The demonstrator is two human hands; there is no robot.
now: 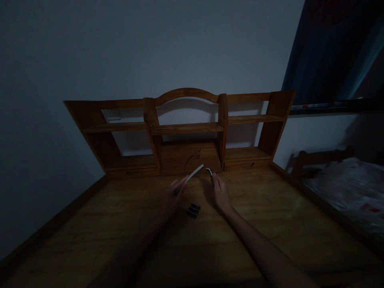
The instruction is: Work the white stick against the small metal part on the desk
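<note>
My left hand [174, 194] is closed around the lower end of a long, slim pale stick [195, 173], which slants up to the right and has a dark tip. My right hand [220, 192] grips a small tool with a bent, shiny metal end [209, 171]; its lower part is hidden in my fingers. The metal end points left, close to the stick's tip but apart from it. Between and below my hands, three small dark oblong pieces [193, 211] lie side by side on the wooden desk [258, 200]. Dim light hides their finer detail.
A wooden shelf unit [187, 129] with several compartments stands along the desk's back edge, against a pale wall [180, 48]. Raised rims edge the desk's sides. To the right are a dark curtain [318, 60] and a bed or chair with pale plastic-like covering [348, 184].
</note>
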